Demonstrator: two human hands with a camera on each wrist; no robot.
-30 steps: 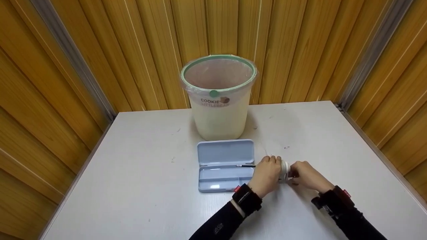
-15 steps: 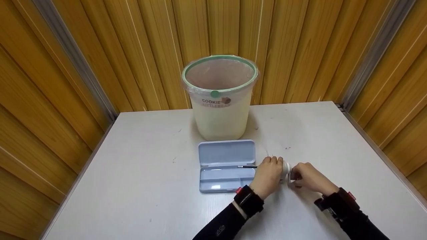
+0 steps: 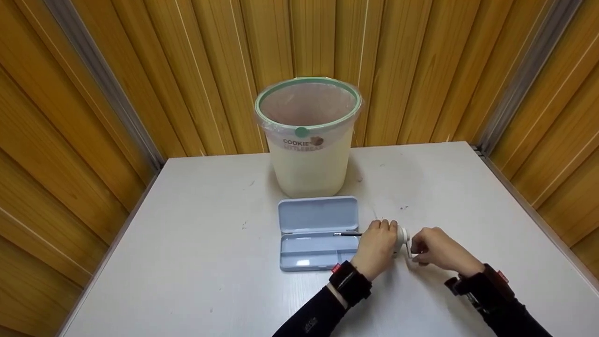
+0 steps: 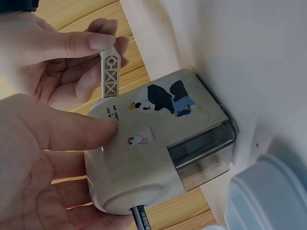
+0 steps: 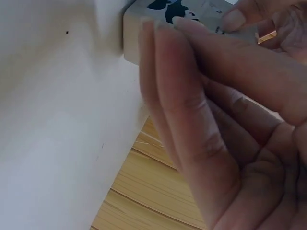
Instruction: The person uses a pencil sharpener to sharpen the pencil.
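My left hand (image 3: 376,248) holds a white crank-handled pencil sharpener (image 4: 158,120) on the table, thumb on its top and fingers around its side. The sharpener carries cartoon stickers and a clear shavings drawer (image 4: 204,158). A dark pencil (image 4: 141,218) sticks out of its front, pointing left over the pencil case in the head view. My right hand (image 3: 442,250) pinches the end of the crank (image 4: 111,76); the knob is hidden by the fingers. In the right wrist view, my right thumb and fingertips come together in front of the sharpener.
A light-blue pencil case (image 3: 318,215) lies with its lid raised, just left of my left hand. Behind it stands a cream bin (image 3: 309,168) with a green rim and a plastic liner. Wood-patterned walls (image 3: 402,70) enclose the white table (image 3: 187,243).
My right hand has shifted slightly right, and the crank has turned so that its arm now shows pointing down. The left hand and sharpener stay nearly still.
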